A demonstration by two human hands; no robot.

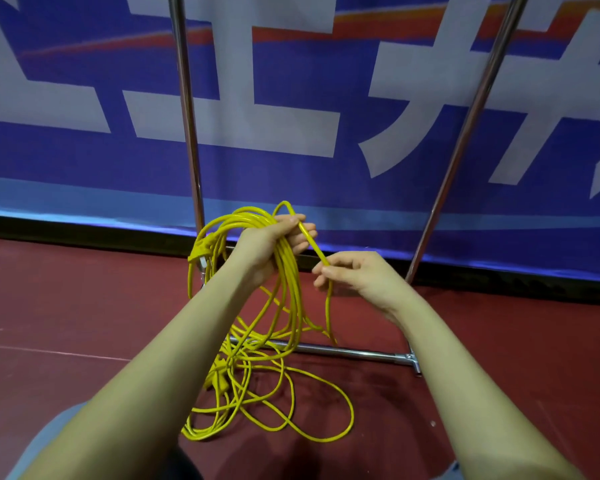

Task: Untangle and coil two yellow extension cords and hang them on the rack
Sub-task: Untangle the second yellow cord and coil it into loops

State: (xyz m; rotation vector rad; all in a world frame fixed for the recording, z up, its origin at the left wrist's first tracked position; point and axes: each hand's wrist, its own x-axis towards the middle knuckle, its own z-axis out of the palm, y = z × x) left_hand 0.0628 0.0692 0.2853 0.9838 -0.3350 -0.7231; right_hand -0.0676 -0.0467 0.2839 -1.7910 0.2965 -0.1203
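My left hand (pixel 274 239) grips a bundle of yellow cord loops (pixel 238 220) held up in front of the rack, with a yellow plug (pixel 201 249) hanging at the bundle's left. My right hand (pixel 354 271) pinches a single strand of the same cord (pixel 314 245) just right of the bundle; that strand runs down to the floor. A tangled heap of yellow cord (pixel 257 386) lies on the red floor below my arms, with another plug (pixel 219 375) in it. The metal rack (pixel 354 353) has two upright poles and a base bar crossing under the cords.
A blue banner with large white characters (pixel 291 116) stands right behind the rack. The rack's left pole (pixel 187 109) and right pole (pixel 471 119) rise out of view. Red floor (pixel 66 306) spreads left and right of the cord heap.
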